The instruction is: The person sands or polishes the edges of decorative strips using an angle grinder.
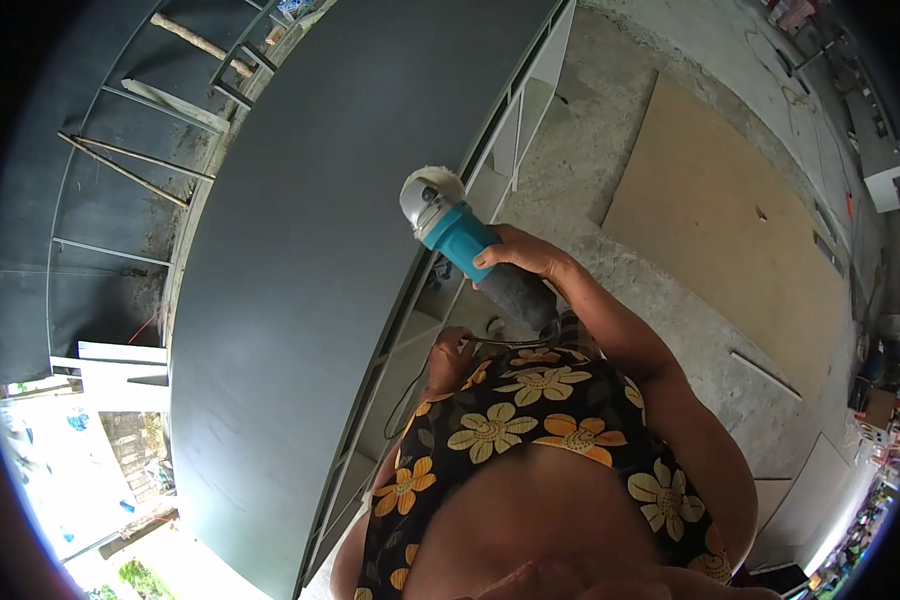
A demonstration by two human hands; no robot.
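Observation:
My right hand (525,252) is wrapped round the body of a teal and grey angle grinder (465,242), with the thumb lying along its side. A pale, fluffy pad (437,177) shows at the grinder's metal head, which is held over the near edge of a large dark grey panel (280,220). Close to my waist, my left hand (450,358) is closed on the grinder's dark power cord (500,342). The cord runs from the tool's rear end, and a loop of it hangs below that hand.
Under the panel is a white frame with open compartments (515,130). A brown board (725,215) lies on the concrete floor (570,165) to the right. Beyond the panel, sticks (200,45) and metal bars stand by a dark wall. Bright daylight enters at lower left.

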